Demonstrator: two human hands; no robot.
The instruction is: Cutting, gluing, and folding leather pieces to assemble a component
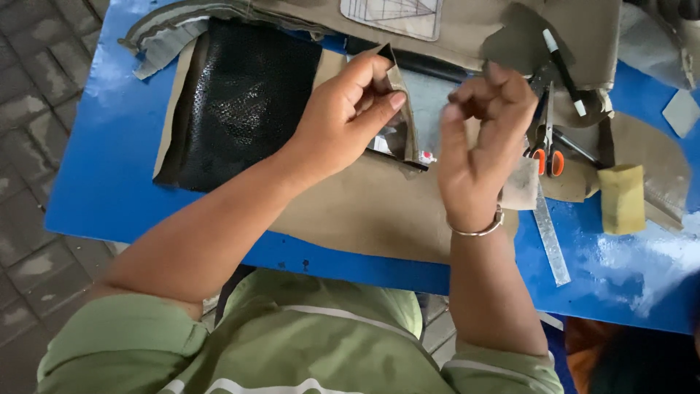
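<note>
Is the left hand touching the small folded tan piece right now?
Touching. The head view shows the left hand pinching the folded tan piece between thumb and fingers; the right hand is off it.

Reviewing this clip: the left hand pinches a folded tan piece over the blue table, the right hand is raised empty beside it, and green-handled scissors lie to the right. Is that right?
Not quite: the head view shows the scissors have orange handles, not green. The rest stands: the left hand pinches the folded tan piece over the blue table, and the right hand is raised empty beside it.

I am working on a blue counter with tan fabric. Black perforated mesh is lying beside it. Orange-handled scissors and a yellow sponge are sitting nearby.
</note>
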